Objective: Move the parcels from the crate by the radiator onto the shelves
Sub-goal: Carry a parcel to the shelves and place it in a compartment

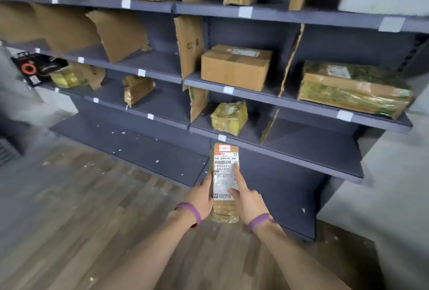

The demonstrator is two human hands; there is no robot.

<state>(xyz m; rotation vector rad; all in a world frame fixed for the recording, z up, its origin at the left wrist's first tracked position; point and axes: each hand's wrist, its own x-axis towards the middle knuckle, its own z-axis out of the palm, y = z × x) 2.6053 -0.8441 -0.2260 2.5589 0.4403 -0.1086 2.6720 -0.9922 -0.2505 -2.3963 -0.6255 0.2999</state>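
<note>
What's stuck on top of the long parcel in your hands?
On the parcel: a white label with a barcode, plus a red-edged sticker. The right hand covers part of the label.

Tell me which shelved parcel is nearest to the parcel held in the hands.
The small yellow-taped parcel on the lower shelf, just above the held parcel. Every other parcel sits higher or farther aside.

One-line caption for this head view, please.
Left hand and right hand hold a narrow labelled parcel in front of dark shelves carrying a cardboard box and taped packages.
</note>
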